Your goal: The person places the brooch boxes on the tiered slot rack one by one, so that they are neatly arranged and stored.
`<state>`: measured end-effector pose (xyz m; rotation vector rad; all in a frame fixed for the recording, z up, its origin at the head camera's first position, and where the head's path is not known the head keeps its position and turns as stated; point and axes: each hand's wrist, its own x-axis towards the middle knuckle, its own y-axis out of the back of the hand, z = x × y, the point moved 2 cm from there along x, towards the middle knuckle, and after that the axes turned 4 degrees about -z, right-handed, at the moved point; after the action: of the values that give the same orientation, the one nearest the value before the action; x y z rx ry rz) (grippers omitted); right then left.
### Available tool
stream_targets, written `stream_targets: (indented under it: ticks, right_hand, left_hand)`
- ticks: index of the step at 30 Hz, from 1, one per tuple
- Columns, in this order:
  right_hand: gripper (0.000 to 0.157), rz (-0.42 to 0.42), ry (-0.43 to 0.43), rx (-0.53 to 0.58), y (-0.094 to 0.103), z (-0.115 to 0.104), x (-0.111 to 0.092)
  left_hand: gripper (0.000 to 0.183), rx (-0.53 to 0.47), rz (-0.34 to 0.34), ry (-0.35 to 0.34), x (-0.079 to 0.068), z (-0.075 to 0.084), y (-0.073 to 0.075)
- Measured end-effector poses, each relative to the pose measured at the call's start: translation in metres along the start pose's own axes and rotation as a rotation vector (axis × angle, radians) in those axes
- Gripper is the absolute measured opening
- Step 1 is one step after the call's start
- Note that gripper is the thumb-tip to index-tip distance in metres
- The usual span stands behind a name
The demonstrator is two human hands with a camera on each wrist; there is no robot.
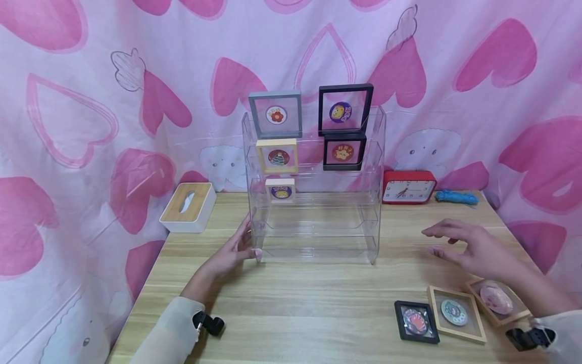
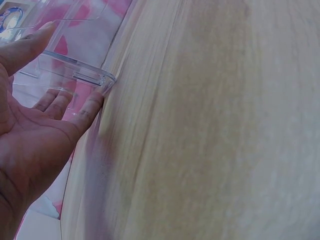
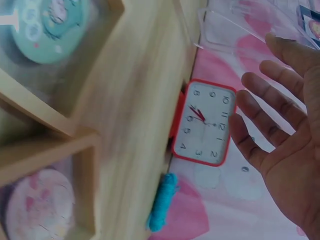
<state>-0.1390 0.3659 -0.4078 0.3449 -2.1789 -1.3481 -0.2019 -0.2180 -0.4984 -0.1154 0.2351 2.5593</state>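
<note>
A clear acrylic tiered rack (image 1: 313, 250) stands on the wooden table with small framed badges on its upper tiers. My left hand (image 1: 234, 250) rests at the rack's lower left side, fingers straight along the panel and thumb by the front edge. In the left wrist view those fingers (image 2: 87, 112) reach the rack's bottom corner. To the right of the rack, my right hand (image 1: 477, 247) hovers over the table, fingers relaxed and holding nothing. Nearest below it lie a black frame (image 1: 401, 323), a wooden frame with a teal badge (image 1: 453, 312) and a wooden frame with a pink badge (image 1: 496, 298).
On the rack are a grey frame (image 1: 297, 114), two black frames, one large (image 1: 322, 108) and one smaller (image 1: 343, 167), a light-wood frame (image 1: 261, 159) and a white one (image 1: 281, 181). A tissue box (image 1: 186, 205) stands left; a red clock (image 1: 409, 187) and blue bundle (image 1: 456, 197) stand right.
</note>
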Motion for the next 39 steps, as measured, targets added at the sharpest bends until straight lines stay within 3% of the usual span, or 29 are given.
stream_targets:
  ticks: [8,16,22,27,34,39]
  right_hand:
    - [0.041,-0.115,0.045,0.012,-0.027,-0.008,-0.012]
    - [0.03,-0.278,0.128,0.106,-0.052,-0.013,-0.024]
    - [0.022,-0.291,0.192,0.141,-0.065,-0.014,-0.03]
    - [0.017,-0.3,0.183,0.211,-0.067,-0.015,-0.033]
    - [0.01,-0.41,0.085,0.265,-0.069,-0.014,-0.034]
    - [0.01,-0.43,0.091,0.289,-0.073,-0.014,-0.036]
  left_hand:
    - [0.114,0.005,0.012,0.002,0.0,0.0,0.001]
    - [0.113,0.008,0.012,0.006,0.001,0.0,0.001]
    - [0.115,0.007,0.008,-0.002,0.0,0.0,0.001]
    - [0.113,-0.001,0.015,0.008,0.0,0.001,0.001]
    - [0.113,0.001,0.021,0.018,0.0,0.0,0.001]
    - [0.114,0.003,0.019,0.004,-0.001,-0.002,0.0]
